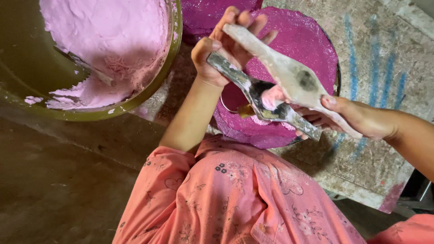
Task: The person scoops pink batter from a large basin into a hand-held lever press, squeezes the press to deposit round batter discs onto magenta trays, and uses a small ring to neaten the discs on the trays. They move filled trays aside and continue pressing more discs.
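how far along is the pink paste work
Done: a lump of pink paste sits on the metal trowel. In hand: left hand and right hand hold the trowel and a pale flat tool together above the magenta board. Left: much paste remains in the green tub.

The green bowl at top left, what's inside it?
The green bowl holds a mound of pale pink paste with a tool handle poking out of it. The tool's working end is buried in the paste, so it cannot be seen.
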